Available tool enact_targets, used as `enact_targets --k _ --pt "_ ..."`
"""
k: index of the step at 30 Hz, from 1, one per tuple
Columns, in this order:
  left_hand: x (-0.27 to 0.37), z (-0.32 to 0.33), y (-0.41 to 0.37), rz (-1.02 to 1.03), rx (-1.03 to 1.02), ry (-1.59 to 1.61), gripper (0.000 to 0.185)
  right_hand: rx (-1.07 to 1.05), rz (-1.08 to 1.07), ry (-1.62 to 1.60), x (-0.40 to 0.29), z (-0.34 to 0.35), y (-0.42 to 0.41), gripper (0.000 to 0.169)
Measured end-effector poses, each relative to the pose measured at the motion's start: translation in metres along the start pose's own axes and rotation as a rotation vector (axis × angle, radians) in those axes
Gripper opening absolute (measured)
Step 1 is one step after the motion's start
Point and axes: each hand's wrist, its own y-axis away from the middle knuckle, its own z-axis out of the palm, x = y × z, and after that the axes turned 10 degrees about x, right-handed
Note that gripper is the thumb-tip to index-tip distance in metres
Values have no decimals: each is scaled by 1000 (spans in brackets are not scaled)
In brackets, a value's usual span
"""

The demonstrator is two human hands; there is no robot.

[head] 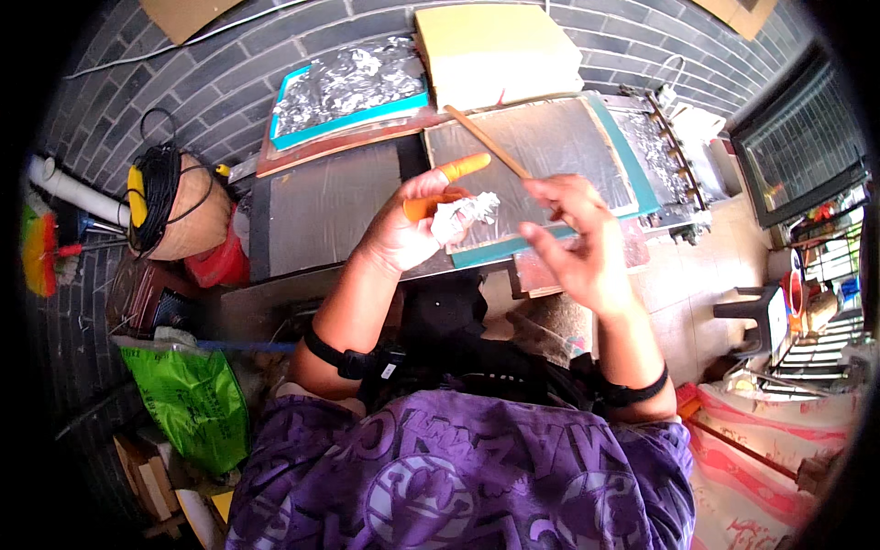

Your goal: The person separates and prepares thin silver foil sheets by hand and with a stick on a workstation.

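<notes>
My left hand wears orange finger covers on its thumb and index finger. It holds a crumpled bundle of silvery-white foil or thin paper against the palm. To its right, my right hand is slightly blurred and grips the near end of a thin wooden stick between fingertips; its thumb stands apart. The stick slants up and left over a framed panel with a translucent sheet, which rests on a teal board. A greyish flat sheet lies left of the panel.
A turquoise tray full of shiny foil pieces and a thick stack of yellow paper stand at the back by the brick wall. Coiled black cable hangs over a rounded container at left. A dark stool stands on the floor at right.
</notes>
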Motion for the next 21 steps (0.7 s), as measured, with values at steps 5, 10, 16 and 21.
enact_targets --k 5,10,16,21 --pt "-29 16 -2 63 31 -105 55 5 -64 -174 10 22 2 23" --pt "-35 17 6 97 212 -251 50 -108 386 -306 10 22 7 6" --pt "-26 32 16 211 276 -502 46 -335 633 -232 0 8 -5 8" --pt "-27 42 17 245 299 -730 55 -313 590 -288 4 7 -2 11"
